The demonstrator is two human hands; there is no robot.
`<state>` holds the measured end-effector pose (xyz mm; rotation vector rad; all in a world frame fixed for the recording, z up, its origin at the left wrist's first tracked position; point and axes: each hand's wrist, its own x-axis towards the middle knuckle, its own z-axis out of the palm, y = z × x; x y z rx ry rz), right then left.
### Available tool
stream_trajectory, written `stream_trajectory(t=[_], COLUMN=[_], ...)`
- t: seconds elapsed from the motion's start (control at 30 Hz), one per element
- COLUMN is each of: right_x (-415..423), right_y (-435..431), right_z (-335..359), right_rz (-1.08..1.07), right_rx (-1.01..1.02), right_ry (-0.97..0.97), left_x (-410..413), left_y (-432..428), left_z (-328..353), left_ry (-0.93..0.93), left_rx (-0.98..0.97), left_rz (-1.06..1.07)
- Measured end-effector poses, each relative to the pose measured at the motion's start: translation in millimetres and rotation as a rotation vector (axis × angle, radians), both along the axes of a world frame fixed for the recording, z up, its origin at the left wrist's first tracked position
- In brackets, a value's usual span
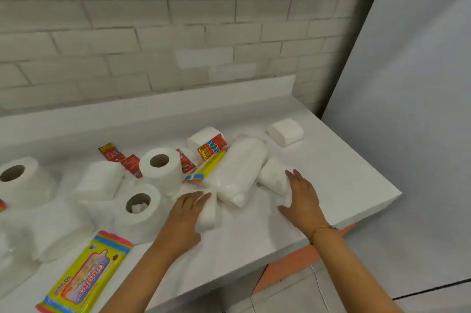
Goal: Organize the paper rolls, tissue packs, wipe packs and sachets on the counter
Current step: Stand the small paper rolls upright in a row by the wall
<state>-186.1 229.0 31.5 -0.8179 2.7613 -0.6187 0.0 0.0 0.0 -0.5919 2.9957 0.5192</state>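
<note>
On the white counter (331,175) lie paper rolls, tissue packs, wipe packs and red sachets. My left hand (187,216) rests flat, fingers straight, on a small white tissue pack (207,216). My right hand (303,196) is spread open, its fingertips touching another white tissue pack (272,175). Between my hands lies a long clear-wrapped tissue pack (242,170). A yellow wipe pack (209,165) leans beside it, and another yellow wipe pack (86,277) lies at the front left. An upright paper roll (160,167) stands behind a second roll (139,205).
A third roll (20,180) stands at the far left with a tissue pack (99,180) beside it. Red sachets (119,157) lie behind the rolls, one sachet (211,147) on a tissue pack. A lone tissue pack (285,132) sits back right. The counter's right edge drops to the floor.
</note>
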Motion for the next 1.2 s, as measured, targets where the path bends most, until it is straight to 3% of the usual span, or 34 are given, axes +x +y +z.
stream_trajectory(t=[0.13,0.23,0.33,0.43,0.57,0.73,0.83,0.93,1.07,1.2], right_x=[-15.3,-24.3,-32.1,-41.1,-55.5,-88.5,-123.3,-158.1,-216.8,-287.5], right_y=[-21.9,-29.4,-27.4,-26.0,-26.6,-26.6,-23.6,-16.1,-3.8,-9.0], right_z=[-17.8,-30.0,-36.1,-40.5,-28.8,-15.7,-7.1,7.0,25.8,36.5], right_rz=[-0.095,-0.104,-0.090,-0.033,-0.145,-0.515,-0.749,-0.723,-0.609,-0.456], right_rx=[0.052,0.056,0.030,-0.041,-0.376,-0.781,-1.059,-1.232,-1.286,-1.202], right_ry=[0.018,0.036,0.185,0.240,0.016,-0.256,-0.578,-0.822,-0.899,-0.895], left_x=[-11.9,-17.4,-15.5,-18.3,-41.4,-88.6,-121.1,-155.9,-204.9,-269.6], left_y=[-22.0,-32.8,-41.0,-44.8,-44.1,-34.2,-22.7,-9.1,7.8,11.4], left_z=[5.0,19.6,32.4,48.8,67.4,72.1,70.2,70.0,74.9,77.3], left_ry=[0.145,0.114,0.138,0.278,0.508,0.697,0.729,0.736,0.740,0.763], left_rx=[0.089,0.191,0.332,0.469,0.562,0.687,0.714,0.733,0.731,0.737], left_rz=[0.024,0.024,0.040,0.110,0.234,0.362,0.409,0.406,0.455,0.517])
